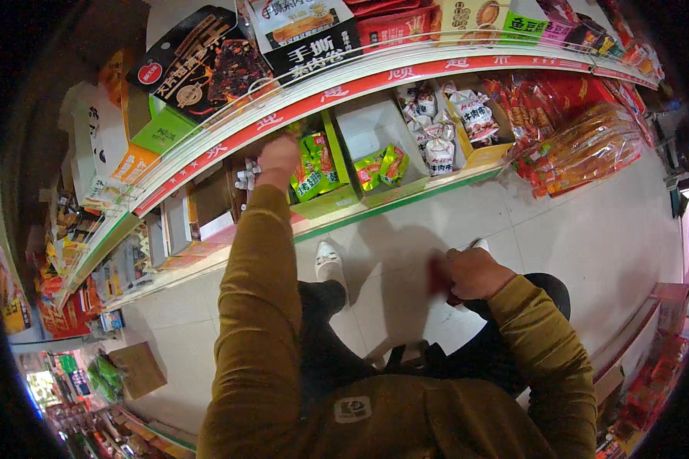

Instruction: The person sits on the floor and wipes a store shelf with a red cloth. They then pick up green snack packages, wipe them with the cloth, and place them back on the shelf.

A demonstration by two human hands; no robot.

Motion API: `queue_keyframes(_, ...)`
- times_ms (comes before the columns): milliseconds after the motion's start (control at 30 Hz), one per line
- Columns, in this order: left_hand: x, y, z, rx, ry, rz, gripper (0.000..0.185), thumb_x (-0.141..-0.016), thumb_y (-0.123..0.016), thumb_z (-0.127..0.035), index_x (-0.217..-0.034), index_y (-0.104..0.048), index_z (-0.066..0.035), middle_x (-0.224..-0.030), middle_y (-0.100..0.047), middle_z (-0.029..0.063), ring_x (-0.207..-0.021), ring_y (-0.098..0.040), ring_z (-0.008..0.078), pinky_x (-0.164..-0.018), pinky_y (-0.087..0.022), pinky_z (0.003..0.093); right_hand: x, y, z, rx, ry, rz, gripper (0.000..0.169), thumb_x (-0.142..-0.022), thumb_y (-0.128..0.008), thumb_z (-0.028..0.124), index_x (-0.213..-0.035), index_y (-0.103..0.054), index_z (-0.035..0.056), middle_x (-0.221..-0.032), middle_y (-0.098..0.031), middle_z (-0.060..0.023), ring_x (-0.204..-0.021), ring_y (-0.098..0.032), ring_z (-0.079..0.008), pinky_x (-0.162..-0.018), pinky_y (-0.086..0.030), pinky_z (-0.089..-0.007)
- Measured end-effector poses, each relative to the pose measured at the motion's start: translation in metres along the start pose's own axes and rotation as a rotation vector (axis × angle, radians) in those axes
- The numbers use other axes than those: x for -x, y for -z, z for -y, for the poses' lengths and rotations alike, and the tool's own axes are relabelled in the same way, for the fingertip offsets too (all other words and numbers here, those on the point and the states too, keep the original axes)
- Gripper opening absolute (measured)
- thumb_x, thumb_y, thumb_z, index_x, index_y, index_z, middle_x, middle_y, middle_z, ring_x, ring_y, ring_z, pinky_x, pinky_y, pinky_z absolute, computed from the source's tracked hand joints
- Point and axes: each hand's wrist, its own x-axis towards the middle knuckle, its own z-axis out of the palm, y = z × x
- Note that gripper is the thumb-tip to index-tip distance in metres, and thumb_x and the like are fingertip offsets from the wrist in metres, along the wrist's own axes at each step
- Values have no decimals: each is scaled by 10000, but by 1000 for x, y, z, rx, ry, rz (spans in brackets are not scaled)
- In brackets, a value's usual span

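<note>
My left hand [279, 159] reaches over the lower shelf, at the left side of a green carton [344, 201] holding green snack packets [316, 166]. It is blurred and its fingertips are hidden, so I cannot tell whether it grips anything. Left of the wrist are small white-and-grey items [247, 177]. Above the floor, my right hand [475, 274] is closed around a dark red item [438, 274], too blurred to identify. Beside the green carton is a grey-white box [373, 126] with a few green packets [382, 167] at its front.
White wrapped snacks [436, 143] and orange snack sticks in clear packs [580, 149] occupy the lower shelf's right. An upper shelf with a red-and-white edge strip [333, 94] overhangs my left hand. A cardboard box [136, 370] rests on the tiled floor. More shelving [631, 344] stands at right.
</note>
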Motion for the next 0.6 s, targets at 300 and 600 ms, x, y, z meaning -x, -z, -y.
queue_keyframes(300,23,63,-127,109,-260,-62,344,-853,-362,-211,-1105,-543,-62,-1025,-595,218,-903,-596,376,-787,-479,462,-4,-16,0,-33,76,-8,197,-676,-607,140,-852,-570,58,-853,-588,-146,-801,-596,-327,-637,-480,-429)
queue_keyframes(600,-7,-57,-208,134,-242,-220,522,-798,-460,-116,-1271,-342,72,-1139,-525,235,-971,-559,369,-740,-491,455,8,-18,2,-93,146,-191,302,-665,-566,39,-957,-527,108,-889,-570,-105,-782,-602,-318,-576,-491,-415)
